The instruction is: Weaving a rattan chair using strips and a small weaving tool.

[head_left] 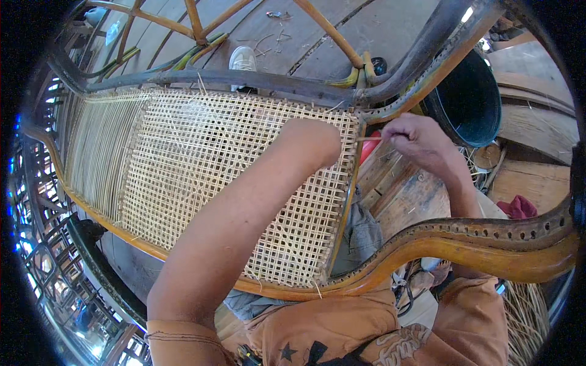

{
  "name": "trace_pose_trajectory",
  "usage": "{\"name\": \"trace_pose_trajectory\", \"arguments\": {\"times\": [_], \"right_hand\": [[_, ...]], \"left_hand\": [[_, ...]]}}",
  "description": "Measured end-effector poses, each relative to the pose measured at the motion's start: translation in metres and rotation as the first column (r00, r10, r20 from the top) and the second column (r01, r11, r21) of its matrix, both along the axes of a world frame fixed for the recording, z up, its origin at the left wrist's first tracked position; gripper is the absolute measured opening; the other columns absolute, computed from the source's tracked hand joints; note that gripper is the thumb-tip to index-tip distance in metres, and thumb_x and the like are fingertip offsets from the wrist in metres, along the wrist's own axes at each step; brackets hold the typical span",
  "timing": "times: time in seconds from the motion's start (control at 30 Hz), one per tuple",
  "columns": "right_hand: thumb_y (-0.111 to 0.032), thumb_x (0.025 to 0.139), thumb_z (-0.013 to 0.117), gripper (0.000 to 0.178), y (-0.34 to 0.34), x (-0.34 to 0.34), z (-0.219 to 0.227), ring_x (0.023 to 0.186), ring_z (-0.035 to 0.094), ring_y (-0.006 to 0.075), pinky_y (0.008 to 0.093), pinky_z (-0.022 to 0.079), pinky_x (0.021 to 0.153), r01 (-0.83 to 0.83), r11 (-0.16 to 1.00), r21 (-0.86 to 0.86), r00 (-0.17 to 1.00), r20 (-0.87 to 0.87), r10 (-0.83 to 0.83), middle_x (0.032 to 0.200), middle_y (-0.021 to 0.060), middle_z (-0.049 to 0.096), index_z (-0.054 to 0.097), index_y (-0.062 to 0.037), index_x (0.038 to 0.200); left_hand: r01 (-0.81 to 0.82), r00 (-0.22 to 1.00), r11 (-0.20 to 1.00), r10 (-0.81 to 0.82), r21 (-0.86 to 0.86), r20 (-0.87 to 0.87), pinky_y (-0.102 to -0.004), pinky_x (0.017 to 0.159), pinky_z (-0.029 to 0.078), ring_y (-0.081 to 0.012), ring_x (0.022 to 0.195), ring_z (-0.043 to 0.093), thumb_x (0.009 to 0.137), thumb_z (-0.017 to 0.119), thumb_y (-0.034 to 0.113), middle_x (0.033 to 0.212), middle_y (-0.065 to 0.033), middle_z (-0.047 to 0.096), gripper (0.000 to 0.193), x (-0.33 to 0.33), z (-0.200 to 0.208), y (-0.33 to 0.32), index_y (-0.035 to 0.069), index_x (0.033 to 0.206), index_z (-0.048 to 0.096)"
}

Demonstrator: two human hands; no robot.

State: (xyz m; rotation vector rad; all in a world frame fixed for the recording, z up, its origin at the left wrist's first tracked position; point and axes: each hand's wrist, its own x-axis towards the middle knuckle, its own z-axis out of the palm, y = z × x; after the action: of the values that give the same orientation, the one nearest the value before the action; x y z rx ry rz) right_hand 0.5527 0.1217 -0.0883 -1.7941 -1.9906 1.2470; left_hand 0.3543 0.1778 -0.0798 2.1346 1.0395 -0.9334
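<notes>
A woven cane panel (201,171) with an open checkered mesh stretches across a curved rattan frame (378,259). My left hand (314,143) is bent over the panel near its right edge; its fingers are hidden beneath it. Just beyond that edge, my right hand (421,143) is closed in a pinch on a thin cane strip (369,139). The strip runs level from the panel's edge to my right fingers. Loose cane ends stick up along the far and near edges of the weave.
A dark bucket (473,100) stands at the right beyond my right hand. Something red (370,146) lies below the cane strip. Wooden boards (531,131) and a dark red cloth (517,207) lie farther right. A white shoe (243,59) shows behind the far rail.
</notes>
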Motion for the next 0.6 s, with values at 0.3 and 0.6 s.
{"name": "trace_pose_trajectory", "arguments": {"times": [0.3, 0.6], "right_hand": [[-0.009, 0.074, 0.051, 0.015, 0.024, -0.009, -0.021, 0.074, 0.057, 0.0279, 0.0342, 0.044, 0.066, -0.214, 0.977, -0.011, 0.969, 0.121, 0.214, 0.075, 0.0152, 0.057, 0.060, 0.0004, 0.083], [-0.013, 0.075, 0.053, 0.020, -0.003, -0.005, -0.005, 0.071, 0.059, 0.0290, 0.0350, 0.046, 0.066, 0.009, 0.959, -0.284, 0.996, -0.083, -0.034, 0.077, 0.0164, 0.062, 0.062, 0.0006, 0.086]], "left_hand": [[-0.071, 0.997, 0.997, 0.071, -0.034, 0.009, -0.0379, 0.076, 0.050, -0.0256, 0.088, 0.064, 0.072, 0.054, 0.013, 0.095, -0.0103, 0.066, 0.026, -0.004, -0.011, -0.004, 0.009, 0.093, 0.068], [-0.045, 0.998, 0.999, 0.044, 0.002, 0.041, -0.0376, 0.074, 0.050, -0.0257, 0.088, 0.064, 0.076, 0.052, 0.013, 0.096, -0.0113, 0.066, 0.023, -0.005, -0.003, -0.007, 0.008, 0.092, 0.069]]}}
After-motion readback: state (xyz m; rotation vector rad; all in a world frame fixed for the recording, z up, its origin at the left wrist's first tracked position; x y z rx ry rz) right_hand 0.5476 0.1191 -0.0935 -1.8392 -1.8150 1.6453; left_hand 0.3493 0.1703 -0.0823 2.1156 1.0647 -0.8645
